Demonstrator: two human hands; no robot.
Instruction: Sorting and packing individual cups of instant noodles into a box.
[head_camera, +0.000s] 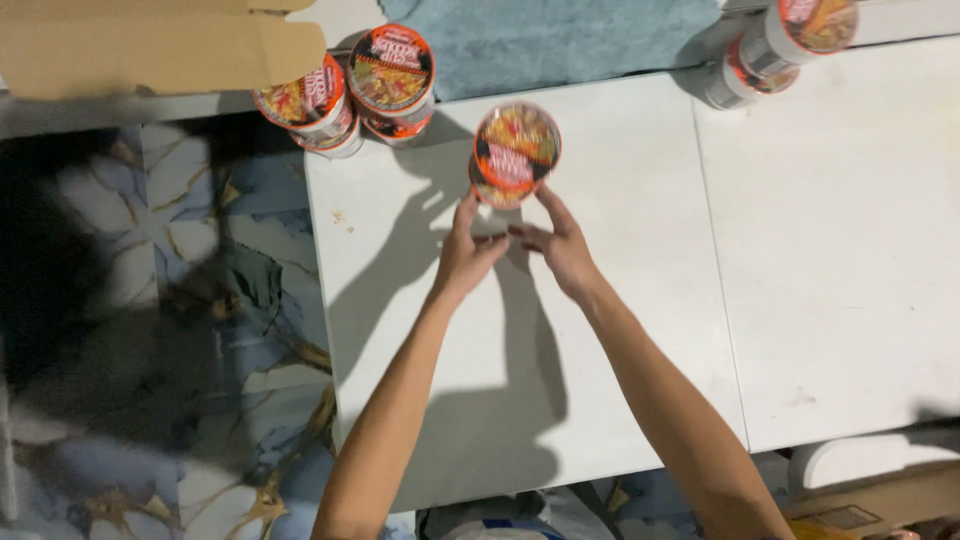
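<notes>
A round instant noodle cup (515, 152) with an orange and black lid stands on the white table (620, 330), toward its far side. My left hand (466, 252) and my right hand (558, 245) reach out to it side by side, fingertips touching its near side from left and right. The cup rests on the table between them. Both forearms stretch across the table's middle.
Three more noodle cups (352, 92) stand clustered at the table's far left corner. Another cup (785, 42) sits at the far right. An open cardboard box (150, 45) lies at the top left. A blue-grey cloth (560, 35) lies beyond the table. Marbled floor (150, 330) shows at left.
</notes>
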